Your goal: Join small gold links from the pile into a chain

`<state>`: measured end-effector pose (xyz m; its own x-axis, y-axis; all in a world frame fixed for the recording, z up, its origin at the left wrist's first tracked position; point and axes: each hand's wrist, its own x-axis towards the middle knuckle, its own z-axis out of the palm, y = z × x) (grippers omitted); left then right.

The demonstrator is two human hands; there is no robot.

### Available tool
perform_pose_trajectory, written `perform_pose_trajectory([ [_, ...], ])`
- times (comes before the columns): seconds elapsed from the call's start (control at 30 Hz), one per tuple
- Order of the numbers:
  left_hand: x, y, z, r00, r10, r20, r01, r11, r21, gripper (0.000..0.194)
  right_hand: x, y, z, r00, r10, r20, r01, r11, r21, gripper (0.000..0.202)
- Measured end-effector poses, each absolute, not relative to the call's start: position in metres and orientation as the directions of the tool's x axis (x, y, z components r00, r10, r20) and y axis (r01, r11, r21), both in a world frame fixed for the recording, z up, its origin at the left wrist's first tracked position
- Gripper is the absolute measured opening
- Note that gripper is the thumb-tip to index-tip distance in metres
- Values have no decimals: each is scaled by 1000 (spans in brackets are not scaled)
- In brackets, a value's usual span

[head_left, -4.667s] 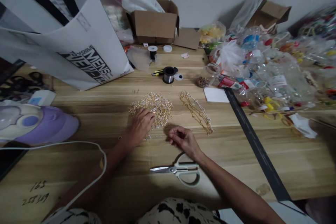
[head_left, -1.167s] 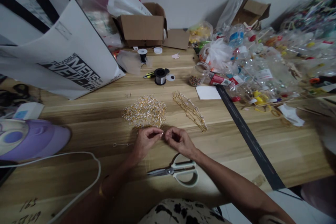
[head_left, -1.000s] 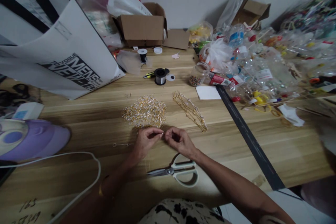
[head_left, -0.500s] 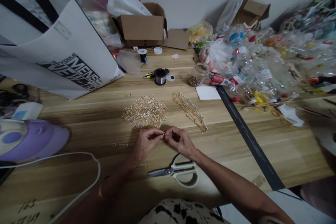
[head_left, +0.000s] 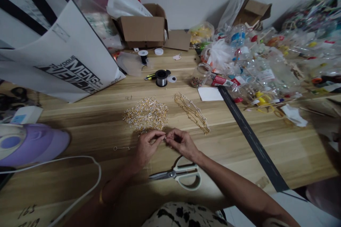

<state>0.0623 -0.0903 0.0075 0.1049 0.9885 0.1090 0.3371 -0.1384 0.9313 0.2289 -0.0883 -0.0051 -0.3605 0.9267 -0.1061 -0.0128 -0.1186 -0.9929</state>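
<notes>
My left hand and my right hand meet fingertip to fingertip, both pinched on something tiny and pale that is too small to name. Just beyond them lies a heaped pile of gold and silver beaded chain, its near edge partly hidden by my left hand. Several gold chain strands are laid out beyond my right hand. A short piece of chain with a ring rests left of my left hand. Below my right hand are scissors with pale handles, blades pointing left.
Farther back stand a wire spool, a yellow and black cutter, a jar of beads and a cardboard box. A white paper bag is at left, a white cable below. Plastic bottles crowd the right; a dark strip crosses the table.
The two hands stay together in nearly the same place, with slight finger movement around the tiny piece. The whole view has shifted very slightly; nothing else on the table has moved.
</notes>
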Motion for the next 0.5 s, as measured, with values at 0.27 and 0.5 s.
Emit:
perform_pose_trajectory([
  [0.27,62,-89,5,127,989,72,345,-112,932,10,229,-88,-6,-374,922,-98,-18,-113,-993,32],
  [0.5,60,-87,2,146,989,13,289,-55,956,9,229,-88,-6,-374,923,-93,-20,-108,-994,32],
])
